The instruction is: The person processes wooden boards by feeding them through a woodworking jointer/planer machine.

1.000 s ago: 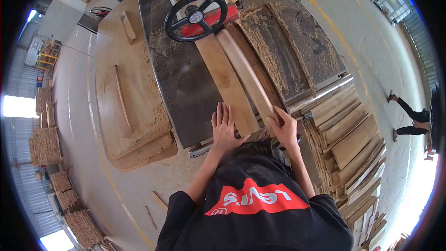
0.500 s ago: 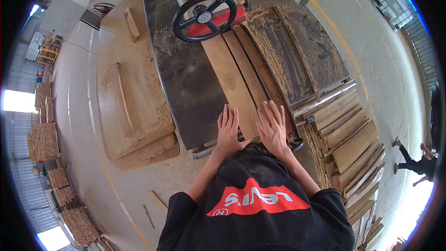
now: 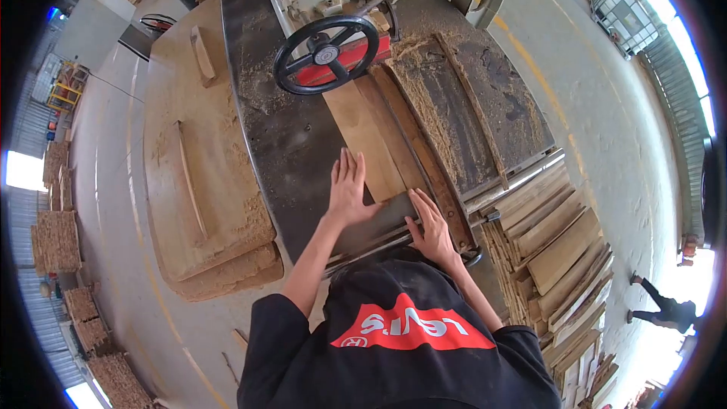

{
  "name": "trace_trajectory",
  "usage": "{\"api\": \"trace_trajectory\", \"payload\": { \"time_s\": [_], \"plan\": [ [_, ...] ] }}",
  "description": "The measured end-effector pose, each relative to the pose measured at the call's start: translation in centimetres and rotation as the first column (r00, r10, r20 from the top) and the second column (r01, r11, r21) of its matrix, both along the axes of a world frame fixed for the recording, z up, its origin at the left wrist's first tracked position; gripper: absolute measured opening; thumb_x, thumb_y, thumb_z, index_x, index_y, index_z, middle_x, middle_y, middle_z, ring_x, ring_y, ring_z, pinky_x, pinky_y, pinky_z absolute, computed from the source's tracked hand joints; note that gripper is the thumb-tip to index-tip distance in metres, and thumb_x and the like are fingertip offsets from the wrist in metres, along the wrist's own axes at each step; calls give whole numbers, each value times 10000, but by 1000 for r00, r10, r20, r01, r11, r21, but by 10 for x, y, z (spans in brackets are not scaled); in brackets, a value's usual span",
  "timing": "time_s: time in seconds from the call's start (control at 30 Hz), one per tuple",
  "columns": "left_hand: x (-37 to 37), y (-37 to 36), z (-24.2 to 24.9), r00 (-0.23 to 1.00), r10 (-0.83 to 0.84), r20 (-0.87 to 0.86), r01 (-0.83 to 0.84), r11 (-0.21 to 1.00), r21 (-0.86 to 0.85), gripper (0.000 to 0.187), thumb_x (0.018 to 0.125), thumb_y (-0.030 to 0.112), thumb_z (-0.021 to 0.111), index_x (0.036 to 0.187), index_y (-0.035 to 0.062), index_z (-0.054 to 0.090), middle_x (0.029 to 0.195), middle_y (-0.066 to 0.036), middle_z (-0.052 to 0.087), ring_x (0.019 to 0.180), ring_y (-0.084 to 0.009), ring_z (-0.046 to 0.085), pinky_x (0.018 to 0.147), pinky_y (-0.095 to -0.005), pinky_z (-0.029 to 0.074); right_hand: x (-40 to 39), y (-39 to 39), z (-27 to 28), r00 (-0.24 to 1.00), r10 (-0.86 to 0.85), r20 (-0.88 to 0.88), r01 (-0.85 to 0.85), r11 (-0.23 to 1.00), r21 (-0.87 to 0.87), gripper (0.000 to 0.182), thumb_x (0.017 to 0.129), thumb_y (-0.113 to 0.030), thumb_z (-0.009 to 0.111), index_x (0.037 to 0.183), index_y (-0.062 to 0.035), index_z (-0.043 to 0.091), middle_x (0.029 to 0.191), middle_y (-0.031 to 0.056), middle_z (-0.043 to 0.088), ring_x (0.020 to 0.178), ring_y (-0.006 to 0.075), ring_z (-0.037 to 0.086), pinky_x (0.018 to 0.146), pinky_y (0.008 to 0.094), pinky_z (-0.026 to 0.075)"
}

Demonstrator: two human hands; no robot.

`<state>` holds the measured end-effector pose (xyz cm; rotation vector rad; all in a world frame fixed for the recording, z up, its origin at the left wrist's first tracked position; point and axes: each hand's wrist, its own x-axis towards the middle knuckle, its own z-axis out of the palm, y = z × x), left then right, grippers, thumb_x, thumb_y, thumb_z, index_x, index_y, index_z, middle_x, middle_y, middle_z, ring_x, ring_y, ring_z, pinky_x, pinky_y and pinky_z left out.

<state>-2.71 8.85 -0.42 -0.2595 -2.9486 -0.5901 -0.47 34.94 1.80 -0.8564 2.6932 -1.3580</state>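
Note:
A wide pale board [image 3: 369, 140] lies on the dark machine table [image 3: 291, 136], its far end under the black handwheel [image 3: 326, 54]. Beside its right edge, against the fence [image 3: 424, 155], runs a narrower brown strip [image 3: 394, 132]. My left hand [image 3: 350, 195] is flat with spread fingers, at the left edge of the board near its close end. At the near end of the boards, by the fence, rests my right hand [image 3: 433, 231], fingers apart and thumb out. Neither hand is closed round anything.
Thin offcuts lie on the wooden side table [image 3: 201, 159] at left. Sawdust covers the table right of the fence, where a long strip [image 3: 473, 110] lies. Stacked boards [image 3: 564, 250] stand at right. Another person [image 3: 666, 307] is at far right.
The boards have moved forward, toward the handwheel, and the dark gap between them has closed. My left hand has shifted left; my right hand is lower, at the near end. The view has shifted slightly.

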Motion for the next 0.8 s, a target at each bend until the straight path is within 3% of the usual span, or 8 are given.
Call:
{"api": "trace_trajectory", "payload": {
  "time_s": [0.27, 0.4, 0.43, 0.53, 0.6, 0.67, 0.73, 0.8],
  "plan": [
    [-63, -47, 15, 996, 70, 52, -66, 995, -71, 1344, 709, 666, 863, 1650, -42, 216, 1647, -342, 318, 1597, -458, 184, 1251, -619, 240, -2, -3, 3, 998, -54, 45, 55, 998, -16, 561, 945, -29, 690, 1482, 5, 532, 1467, 227, 590, 1416, 392, 528, 1157, 446, 458],
    [-68, -111, 18, 999, 15, 35, -15, 1000, -11, 1392, 645, 743, 868, 1664, 23, 249, 1679, -231, 346, 1601, -397, 222, 1271, -601, 232, -4, -7, 8, 997, -55, 52, 53, 998, 32, 548, 949, -40, 692, 1476, -12, 546, 1454, 222, 603, 1401, 388, 545, 1150, 443, 460],
    [-62, -138, 26, 999, 26, -25, -28, 997, -75, 1240, 760, 728, 801, 1647, 21, 298, 1665, -203, 385, 1601, -370, 233, 1273, -579, 250, -3, -6, 6, 998, -45, 37, 43, 998, 42, 544, 949, -42, 692, 1474, -16, 550, 1450, 220, 606, 1395, 389, 550, 1149, 445, 460],
    [-33, -259, 6, 950, 311, 12, -312, 949, 53, 1109, 865, 676, 733, 1634, 7, 296, 1674, -244, 339, 1599, -396, 214, 1282, -586, 226, -2, -7, -2, 1000, -14, -7, 14, 999, 44, 528, 956, -57, 690, 1468, -31, 562, 1444, 213, 614, 1376, 391, 567, 1141, 455, 461],
    [10, -316, 9, 693, 718, 55, -684, 680, -263, 984, 927, 598, 706, 1624, 18, 325, 1671, -281, 319, 1594, -418, 214, 1279, -585, 227, -3, -6, -10, 999, 16, -37, -14, 998, 56, 544, 942, -82, 719, 1462, -29, 566, 1443, 207, 618, 1371, 396, 570, 1137, 465, 462],
    [59, -360, -2, 275, 960, 43, -857, 265, -441, 978, 929, 575, 713, 1635, 30, 313, 1669, -306, 305, 1580, -438, 240, 1280, -581, 226, -8, -4, -13, 997, 23, -79, -18, 998, 66, 571, 924, -111, 752, 1457, -25, 568, 1440, 203, 622, 1366, 403, 572, 1135, 472, 464],
    [103, -362, 33, 105, 982, 158, -896, 162, -414, 1060, 897, 530, 772, 1651, 1, 246, 1673, -303, 297, 1577, -445, 244, 1268, -588, 244, -6, -6, -17, 994, 31, -103, -24, 998, 64, 609, 901, -143, 789, 1455, -22, 569, 1436, 200, 627, 1363, 410, 573, 1133, 477, 465],
    [150, -382, 18, 201, 960, 195, -905, 258, -339, 1110, 861, 494, 819, 1659, 5, 224, 1639, -302, 361, 1552, -442, 301, 1250, -571, 286, -8, -8, -23, 988, 33, -154, -24, 998, 58, 665, 866, -159, 832, 1458, -17, 564, 1432, 201, 631, 1358, 420, 574, 1133, 485, 465]
  ]
}}
